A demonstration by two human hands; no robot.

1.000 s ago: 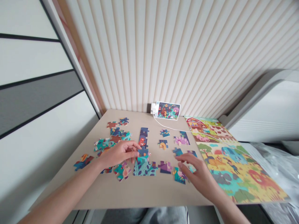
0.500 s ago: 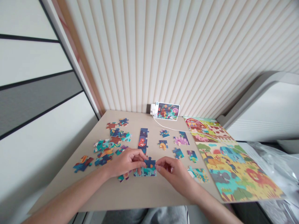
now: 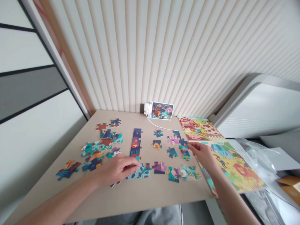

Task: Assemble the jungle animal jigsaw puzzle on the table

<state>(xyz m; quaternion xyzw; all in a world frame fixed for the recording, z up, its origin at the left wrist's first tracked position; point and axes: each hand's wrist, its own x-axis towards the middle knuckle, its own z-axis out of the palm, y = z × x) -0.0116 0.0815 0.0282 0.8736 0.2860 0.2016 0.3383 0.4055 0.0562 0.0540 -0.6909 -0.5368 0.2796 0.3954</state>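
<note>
Puzzle piece [image 3: 183,143] gone from the leafy section [image 3: 144,171] beside the left hand [image 3: 113,170], fingers nearly closed, hold unclear, and now grouped instead with pieces farther right on the desk [image 3: 150,195], pinched in the right hand's [image 3: 203,154] fingers.

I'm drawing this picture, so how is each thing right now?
Right hand: pinching a small dark-blue cardboard puzzle piece
Left hand: lowered, grip unclear
Tall dark-blue cardboard puzzle strip: joined
Blue cardboard piece with orange curve: loose
Colourful rectangular picture card: propped upright
White plastic charger: cable attached
Flat red-barn cardboard puzzle: assembled
Yellow cardboard lion puzzle: assembled, partly covered
</note>
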